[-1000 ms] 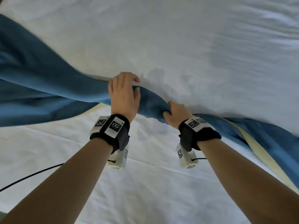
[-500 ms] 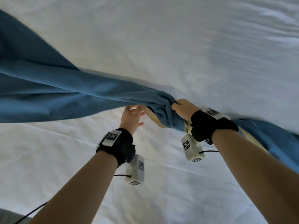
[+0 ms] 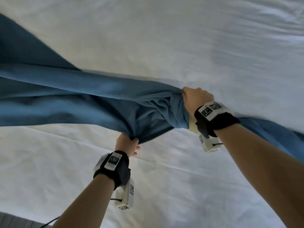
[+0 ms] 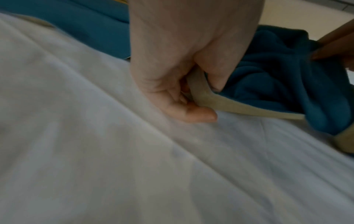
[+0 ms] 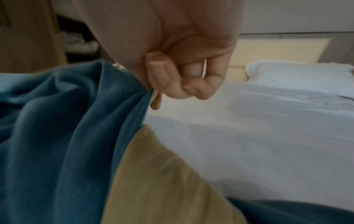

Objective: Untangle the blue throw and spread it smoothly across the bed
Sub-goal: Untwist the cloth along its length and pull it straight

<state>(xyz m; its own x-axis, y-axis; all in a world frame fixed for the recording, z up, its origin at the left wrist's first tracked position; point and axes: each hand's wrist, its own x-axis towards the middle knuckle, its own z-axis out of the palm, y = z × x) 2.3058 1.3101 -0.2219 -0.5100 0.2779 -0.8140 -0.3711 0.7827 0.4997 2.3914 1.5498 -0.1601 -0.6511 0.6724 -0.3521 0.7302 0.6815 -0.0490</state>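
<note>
The blue throw (image 3: 69, 102) with a pale yellow underside stretches in a bunched band from the far left across the white bed (image 3: 164, 38) to the right edge. My right hand (image 3: 196, 100) grips a gathered bunch of it, lifted above the sheet; in the right wrist view that hand (image 5: 172, 75) is fisted on the blue fabric (image 5: 57, 136). My left hand (image 3: 127, 144) holds the throw's lower edge from below. In the left wrist view its fingers (image 4: 184, 97) pinch the yellow trim (image 4: 229, 106) just over the sheet.
The white sheet (image 3: 164, 186) covers the whole bed, with creases near me. A white pillow (image 5: 298, 72) and a cream headboard (image 5: 277, 50) lie at the far end in the right wrist view. A dark cable (image 3: 47, 222) trails at the lower left.
My right hand has lifted the bunched throw up and to the right. My left hand let go of the top of the throw, dropped under it and took its lower edge.
</note>
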